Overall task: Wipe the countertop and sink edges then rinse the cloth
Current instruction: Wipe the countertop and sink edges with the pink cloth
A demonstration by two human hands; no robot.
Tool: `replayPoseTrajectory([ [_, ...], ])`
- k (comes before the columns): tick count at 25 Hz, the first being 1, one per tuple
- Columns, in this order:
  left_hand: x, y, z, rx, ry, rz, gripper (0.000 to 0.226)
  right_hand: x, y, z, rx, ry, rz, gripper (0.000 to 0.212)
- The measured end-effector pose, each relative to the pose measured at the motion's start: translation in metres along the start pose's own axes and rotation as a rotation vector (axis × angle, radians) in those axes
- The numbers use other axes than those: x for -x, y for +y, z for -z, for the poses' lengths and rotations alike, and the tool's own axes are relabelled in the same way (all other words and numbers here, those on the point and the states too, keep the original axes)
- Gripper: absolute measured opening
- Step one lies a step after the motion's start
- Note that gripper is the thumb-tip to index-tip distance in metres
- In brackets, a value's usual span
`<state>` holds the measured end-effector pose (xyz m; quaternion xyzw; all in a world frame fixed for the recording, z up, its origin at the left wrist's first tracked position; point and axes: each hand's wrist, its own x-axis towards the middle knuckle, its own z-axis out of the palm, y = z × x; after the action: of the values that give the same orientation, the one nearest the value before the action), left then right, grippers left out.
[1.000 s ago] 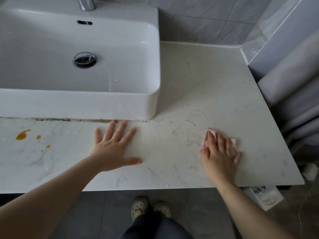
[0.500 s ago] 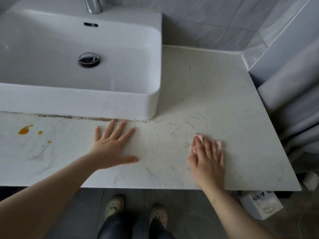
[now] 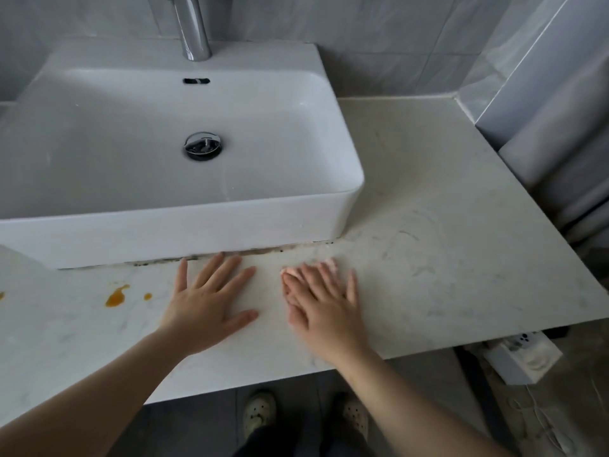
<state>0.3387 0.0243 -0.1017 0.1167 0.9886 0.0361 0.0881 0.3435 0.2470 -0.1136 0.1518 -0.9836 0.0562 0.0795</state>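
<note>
My right hand (image 3: 324, 303) lies flat on a small pink cloth (image 3: 330, 263), pressing it to the pale marble countertop (image 3: 445, 258) just in front of the white basin's front right corner. Only the cloth's far edge shows past my fingertips. My left hand (image 3: 211, 298) rests flat on the counter with fingers spread, close beside the right hand, fingertips near the dark seam under the sink (image 3: 184, 239). Orange stains (image 3: 117, 295) mark the counter to the left of my left hand.
A chrome tap (image 3: 194, 31) stands at the back of the basin, and a chrome drain plug (image 3: 203, 146) sits in its floor. Grey tiled walls close in behind and at the right. A white box (image 3: 524, 357) sits on the floor under the counter's right end.
My right hand has slid the cloth leftward and toward the sink, ending right beside my left hand. My left hand stays planted on the counter.
</note>
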Motion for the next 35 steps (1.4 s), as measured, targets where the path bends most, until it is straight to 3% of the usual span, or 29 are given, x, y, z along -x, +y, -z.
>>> replayPoseTrajectory([
  [5,0.0,-0.003,-0.004,-0.032,0.031,-0.049,0.071,0.006,0.002,0.002,0.065,0.013,-0.257,0.056],
  [9,-0.004,0.004,-0.001,0.053,0.089,0.017,0.084,-0.006,-0.005,0.002,-0.066,0.145,-0.198,0.038],
  [12,-0.004,0.008,0.001,0.093,0.127,0.081,0.085,-0.033,-0.008,0.022,-0.287,0.164,-0.455,0.017],
  [14,-0.003,0.007,0.001,0.08,0.147,0.074,0.087,-0.055,-0.014,0.049,-0.516,0.223,-0.593,0.028],
  [17,-0.002,0.008,-0.003,0.033,0.125,0.072,0.075,-0.105,-0.021,0.107,-0.964,0.515,-0.414,0.038],
  [19,-0.003,0.009,-0.002,0.028,0.093,0.079,0.07,-0.143,-0.017,0.124,-1.12,0.576,-0.226,0.038],
  [22,-0.003,0.008,-0.003,0.014,0.092,0.075,0.067,-0.18,-0.014,0.123,-1.284,0.211,-0.292,0.017],
  [24,-0.002,0.008,-0.004,0.018,0.099,0.08,0.065,-0.19,-0.012,0.116,-1.288,-0.005,-0.374,0.028],
  [27,-0.003,0.009,-0.005,0.003,0.137,0.074,0.061,-0.193,-0.011,0.114,-1.193,0.015,-0.433,0.019],
  [31,-0.003,0.008,-0.007,0.009,0.184,0.067,0.061,-0.194,-0.02,0.119,-0.997,0.074,-0.463,0.048],
  [35,-0.004,0.008,-0.009,-0.004,0.2,0.067,0.061,-0.195,-0.024,0.122,-0.912,0.056,-0.522,0.048],
])
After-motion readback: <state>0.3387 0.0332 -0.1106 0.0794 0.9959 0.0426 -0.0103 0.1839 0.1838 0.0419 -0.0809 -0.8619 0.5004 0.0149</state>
